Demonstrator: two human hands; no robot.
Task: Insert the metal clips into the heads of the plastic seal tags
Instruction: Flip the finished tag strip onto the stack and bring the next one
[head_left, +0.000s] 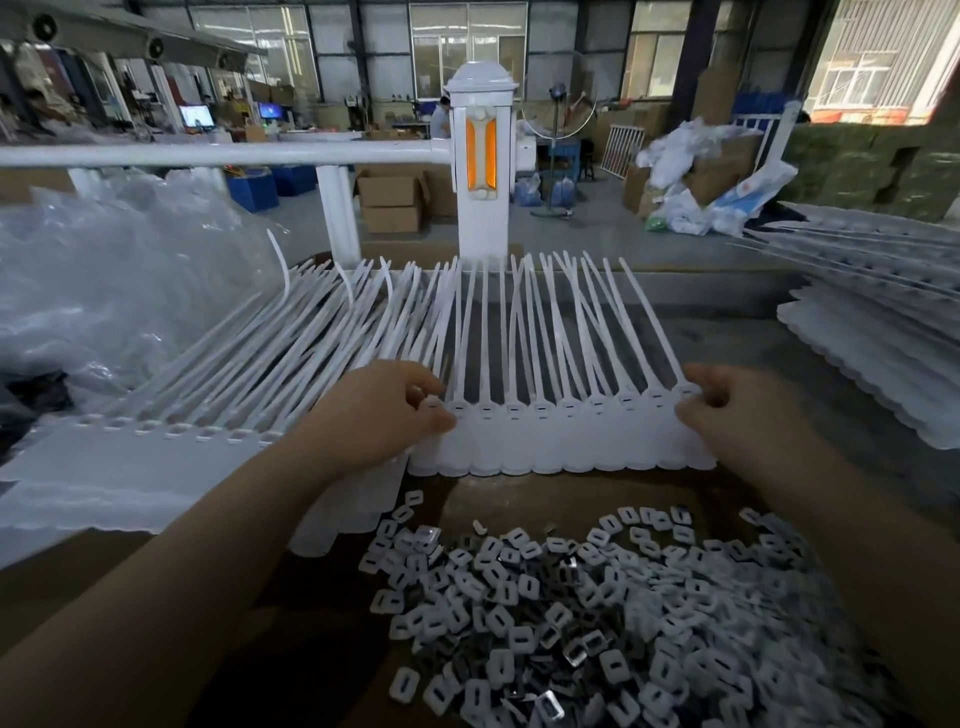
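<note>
A joined strip of white plastic seal tags (561, 447) lies across the middle of the bench, heads in a row and tails pointing away. My left hand (384, 410) pinches the strip's left end at the first head. At the right end, my right hand (727, 410) pinches the last head. Every head along the strip (571, 408) shows a slot with a clip seated in it. A large heap of loose clips (597, 613), white with metal inside, fills the brown tray in front of me.
A stack of tag strips (156, 441) with open square heads lies at the left, against clear plastic bags (104, 291). More stacked strips (872, 338) sit at the right. A white rail and post (480, 171) stand behind the bench.
</note>
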